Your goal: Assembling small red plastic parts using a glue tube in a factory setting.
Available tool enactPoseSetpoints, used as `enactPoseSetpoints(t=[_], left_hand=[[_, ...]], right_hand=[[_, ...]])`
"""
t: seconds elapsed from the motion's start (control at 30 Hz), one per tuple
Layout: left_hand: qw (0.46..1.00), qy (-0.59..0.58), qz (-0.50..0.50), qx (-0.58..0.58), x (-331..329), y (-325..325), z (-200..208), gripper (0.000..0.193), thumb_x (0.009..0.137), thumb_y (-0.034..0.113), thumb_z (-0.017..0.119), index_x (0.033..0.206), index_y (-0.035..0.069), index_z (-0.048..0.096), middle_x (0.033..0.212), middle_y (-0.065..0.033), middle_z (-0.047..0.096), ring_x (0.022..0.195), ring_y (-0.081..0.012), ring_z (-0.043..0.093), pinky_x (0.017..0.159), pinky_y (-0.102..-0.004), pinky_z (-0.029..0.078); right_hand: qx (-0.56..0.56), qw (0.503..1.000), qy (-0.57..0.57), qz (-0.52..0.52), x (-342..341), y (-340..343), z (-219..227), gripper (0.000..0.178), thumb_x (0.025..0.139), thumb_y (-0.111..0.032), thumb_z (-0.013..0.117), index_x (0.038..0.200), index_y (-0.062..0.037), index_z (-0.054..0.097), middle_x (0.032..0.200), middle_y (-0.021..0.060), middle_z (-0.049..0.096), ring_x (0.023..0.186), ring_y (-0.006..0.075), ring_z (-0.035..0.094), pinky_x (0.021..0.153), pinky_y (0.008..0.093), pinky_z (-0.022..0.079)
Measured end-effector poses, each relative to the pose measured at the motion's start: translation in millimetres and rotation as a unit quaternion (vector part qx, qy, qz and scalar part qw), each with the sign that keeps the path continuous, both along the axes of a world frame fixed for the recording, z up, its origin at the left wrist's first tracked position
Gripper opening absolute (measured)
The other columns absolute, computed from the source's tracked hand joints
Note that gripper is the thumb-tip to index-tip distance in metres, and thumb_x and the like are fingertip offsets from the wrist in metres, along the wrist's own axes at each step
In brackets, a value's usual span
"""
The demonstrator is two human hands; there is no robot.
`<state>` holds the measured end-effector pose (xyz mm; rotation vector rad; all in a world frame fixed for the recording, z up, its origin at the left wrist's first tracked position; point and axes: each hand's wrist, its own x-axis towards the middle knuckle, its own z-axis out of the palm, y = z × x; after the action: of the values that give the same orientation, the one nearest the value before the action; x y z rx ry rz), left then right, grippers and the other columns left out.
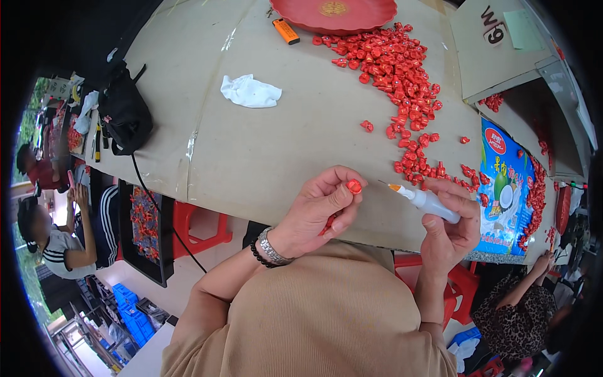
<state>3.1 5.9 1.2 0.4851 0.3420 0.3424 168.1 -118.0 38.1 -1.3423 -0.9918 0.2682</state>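
Observation:
Between thumb and forefinger, my left hand [323, 207] pinches a small red plastic piece [353, 186]. More red shows under its curled fingers, perhaps another piece. My right hand [453, 225] is wrapped round a white squeeze bottle [433, 204] with an orange collar and a thin needle tip. That tip points left toward the red piece, with a small gap between them. Beyond my hands, a heap of similar small red pieces [408, 81] spreads across the table [264, 144] and trails down toward my right hand.
A red scalloped tray [295, 16], an orange lighter [286, 31] and a crumpled white cloth [251, 92] lie farther back. A blue printed sheet [505, 195] and a grey box [502, 50] are at right. A black bag [125, 113] sits left; people work on both sides.

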Motion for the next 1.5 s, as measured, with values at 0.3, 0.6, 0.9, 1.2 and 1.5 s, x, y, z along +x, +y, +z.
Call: enactPoseSetpoints(t=[0.3,0.6,0.9,1.2,1.5], left_hand=[[0.999,-0.003,-0.010,0.054,1,-6,-5,0.037,0.097,0.040,0.042,0.099,0.004,0.050,0.076,-0.0017,0.053,0.046,-0.0071,0.041,0.040,-0.0200,0.030],[0.998,0.002,-0.027,0.064,1,-8,-5,0.040,0.098,0.044,0.036,0.097,0.006,0.050,0.065,-0.0036,0.052,0.043,-0.0072,0.040,0.036,-0.0201,0.029],[0.997,-0.007,-0.034,0.072,1,-9,-7,0.042,0.097,0.047,0.035,0.096,0.007,0.050,0.061,-0.0037,0.050,0.041,-0.0068,0.039,0.035,-0.0197,0.028],[0.997,-0.005,-0.033,0.066,1,-9,-7,0.044,0.097,0.047,0.035,0.094,0.007,0.051,0.059,-0.0035,0.049,0.041,-0.0067,0.038,0.035,-0.0199,0.028],[0.998,0.003,-0.024,0.052,3,-9,-5,0.044,0.096,0.048,0.037,0.093,0.007,0.052,0.057,-0.0038,0.049,0.040,-0.0072,0.038,0.035,-0.0200,0.027]], right_hand=[[0.016,0.994,-0.110,0.025,-9,-2,2,0.019,0.081,-0.013,0.070,0.092,-0.0009,0.059,0.097,0.0201,0.064,0.076,0.0221,0.060,0.065,0.0304,0.046],[0.014,0.986,-0.156,0.054,-10,3,2,0.018,0.076,-0.006,0.072,0.089,-0.0025,0.060,0.097,0.0200,0.065,0.060,0.0155,0.054,0.051,0.0240,0.041],[0.010,0.983,-0.175,0.054,-12,4,2,0.017,0.075,-0.005,0.072,0.087,-0.0034,0.060,0.096,0.0197,0.066,0.056,0.0142,0.052,0.049,0.0234,0.039],[0.001,0.985,-0.164,0.048,-13,5,1,0.017,0.073,-0.004,0.073,0.085,-0.0033,0.061,0.096,0.0190,0.066,0.056,0.0140,0.052,0.049,0.0231,0.039],[0.021,0.983,-0.178,0.047,-12,6,3,0.019,0.072,-0.004,0.073,0.086,-0.0041,0.061,0.096,0.0190,0.066,0.055,0.0147,0.051,0.048,0.0242,0.038]])
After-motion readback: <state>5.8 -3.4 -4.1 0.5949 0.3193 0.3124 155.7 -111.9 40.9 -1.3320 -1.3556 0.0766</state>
